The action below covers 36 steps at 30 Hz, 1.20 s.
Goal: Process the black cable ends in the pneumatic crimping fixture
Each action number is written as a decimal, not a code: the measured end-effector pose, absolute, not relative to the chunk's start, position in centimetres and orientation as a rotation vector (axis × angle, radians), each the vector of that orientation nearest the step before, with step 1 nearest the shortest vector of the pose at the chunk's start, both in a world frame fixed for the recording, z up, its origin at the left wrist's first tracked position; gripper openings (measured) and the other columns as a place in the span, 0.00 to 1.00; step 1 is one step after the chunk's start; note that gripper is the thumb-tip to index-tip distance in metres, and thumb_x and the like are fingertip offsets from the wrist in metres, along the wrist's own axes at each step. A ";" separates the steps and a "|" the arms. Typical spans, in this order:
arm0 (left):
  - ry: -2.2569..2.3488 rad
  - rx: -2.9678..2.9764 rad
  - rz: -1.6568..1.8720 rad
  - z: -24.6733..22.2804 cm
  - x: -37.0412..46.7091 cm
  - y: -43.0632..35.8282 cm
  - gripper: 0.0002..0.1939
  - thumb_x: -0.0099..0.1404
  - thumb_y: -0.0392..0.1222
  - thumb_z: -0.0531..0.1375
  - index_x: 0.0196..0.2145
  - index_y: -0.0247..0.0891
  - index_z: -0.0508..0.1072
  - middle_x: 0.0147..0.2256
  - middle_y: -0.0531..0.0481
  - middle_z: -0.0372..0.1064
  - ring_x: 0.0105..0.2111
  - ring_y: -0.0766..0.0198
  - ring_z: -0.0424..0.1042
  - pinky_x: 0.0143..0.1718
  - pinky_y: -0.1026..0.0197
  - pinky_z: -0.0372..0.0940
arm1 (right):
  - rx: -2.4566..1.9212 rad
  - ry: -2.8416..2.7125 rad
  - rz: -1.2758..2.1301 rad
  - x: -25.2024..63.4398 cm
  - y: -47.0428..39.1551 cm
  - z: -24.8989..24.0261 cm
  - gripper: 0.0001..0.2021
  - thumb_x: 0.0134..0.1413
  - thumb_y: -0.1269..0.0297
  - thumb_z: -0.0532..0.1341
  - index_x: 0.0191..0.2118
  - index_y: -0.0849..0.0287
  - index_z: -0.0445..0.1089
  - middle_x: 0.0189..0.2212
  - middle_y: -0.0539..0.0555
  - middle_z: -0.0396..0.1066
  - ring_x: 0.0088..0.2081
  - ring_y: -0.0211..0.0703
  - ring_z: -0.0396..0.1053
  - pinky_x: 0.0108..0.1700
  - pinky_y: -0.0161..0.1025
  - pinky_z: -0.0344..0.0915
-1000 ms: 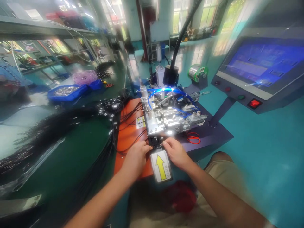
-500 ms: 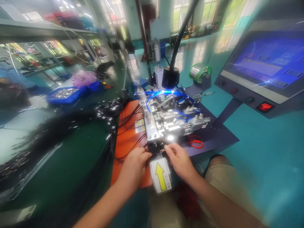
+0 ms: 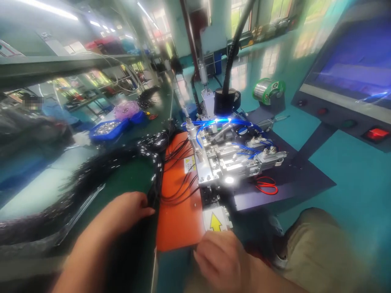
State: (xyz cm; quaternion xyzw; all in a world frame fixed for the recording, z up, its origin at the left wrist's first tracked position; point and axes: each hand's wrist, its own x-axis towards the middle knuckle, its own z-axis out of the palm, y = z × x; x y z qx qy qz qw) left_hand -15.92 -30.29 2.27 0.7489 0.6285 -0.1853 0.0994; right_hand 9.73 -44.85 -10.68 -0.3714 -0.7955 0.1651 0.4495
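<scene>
My left hand (image 3: 130,209) is at the bundle of black cables (image 3: 156,179), left of the orange plate (image 3: 180,219); its fingers are closed at the cables' edge, and what they hold is hard to make out. Curled closed, my right hand (image 3: 218,254) is in front of the white block with a yellow arrow (image 3: 214,221) and covers its lower part; anything inside the fingers is hidden. Beyond the block stands the metal machine (image 3: 235,158) with blue tubes and a bright light. Several thin black cables cross the orange plate.
Red-handled scissors (image 3: 267,186) lie on the dark base plate at the right. Behind are a solder wire spool (image 3: 269,91) and a monitor (image 3: 360,69). A blue tray (image 3: 108,130) of small parts and a person (image 3: 33,122) are at the left.
My left hand has moved left from the machine's front to the black cables. My right hand has come back toward me, over the arrow block. The view has shifted left.
</scene>
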 end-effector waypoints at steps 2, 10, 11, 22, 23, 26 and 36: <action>1.852 2.161 -0.625 1.2 -15.4 -29.8 0.18 0.56 0.58 0.61 0.21 0.40 0.71 0.21 0.49 0.70 0.21 0.60 0.67 0.22 0.62 0.50 | -0.932 -1.981 0.418 9.8 -44.8 -10.8 0.09 0.62 0.68 0.53 0.30 0.57 0.65 0.24 0.51 0.64 0.25 0.40 0.61 0.27 0.41 0.51; 1.742 1.978 -0.552 1.2 -15.9 -29.7 0.12 0.57 0.47 0.56 0.20 0.39 0.66 0.18 0.51 0.69 0.19 0.61 0.70 0.20 0.64 0.56 | -0.946 -1.997 0.387 9.8 -44.8 -10.4 0.08 0.61 0.69 0.53 0.30 0.57 0.65 0.24 0.51 0.64 0.25 0.40 0.60 0.26 0.41 0.50; 1.749 1.947 -0.502 1.8 -16.4 -29.8 0.11 0.57 0.47 0.56 0.23 0.39 0.66 0.19 0.51 0.70 0.19 0.61 0.71 0.20 0.65 0.57 | -0.958 -2.000 0.381 9.8 -44.8 -10.3 0.08 0.61 0.69 0.53 0.30 0.57 0.65 0.24 0.51 0.65 0.25 0.40 0.60 0.26 0.41 0.50; 1.303 1.670 0.093 2.3 -11.9 -31.7 0.21 0.66 0.58 0.55 0.39 0.35 0.71 0.26 0.50 0.70 0.23 0.64 0.71 0.23 0.64 0.65 | -0.784 -1.909 0.910 7.4 -46.2 -6.7 0.38 0.52 0.75 0.63 0.67 0.48 0.53 0.46 0.53 0.73 0.34 0.40 0.73 0.40 0.36 0.70; 1.254 1.710 0.067 1.8 -10.9 -32.2 0.21 0.68 0.56 0.52 0.42 0.35 0.71 0.25 0.50 0.70 0.24 0.63 0.71 0.26 0.62 0.66 | -0.763 -1.786 0.967 7.2 -46.2 -6.9 0.36 0.52 0.74 0.64 0.65 0.48 0.56 0.47 0.53 0.73 0.32 0.38 0.72 0.40 0.35 0.71; 1.202 2.074 0.051 0.6 -8.0 -34.0 0.15 0.69 0.46 0.52 0.47 0.38 0.73 0.31 0.48 0.71 0.30 0.62 0.72 0.35 0.58 0.67 | -0.896 -1.325 1.259 7.8 -45.7 -7.5 0.17 0.60 0.65 0.61 0.54 0.51 0.67 0.39 0.52 0.73 0.28 0.36 0.73 0.31 0.34 0.71; 0.769 2.728 0.657 -5.6 -2.4 -38.1 0.14 0.73 0.37 0.50 0.50 0.34 0.70 0.37 0.45 0.71 0.36 0.60 0.67 0.37 0.58 0.64 | -1.174 -0.793 1.266 14.1 -44.1 -8.6 0.12 0.55 0.55 0.67 0.38 0.58 0.72 0.20 0.45 0.66 0.18 0.30 0.60 0.19 0.28 0.56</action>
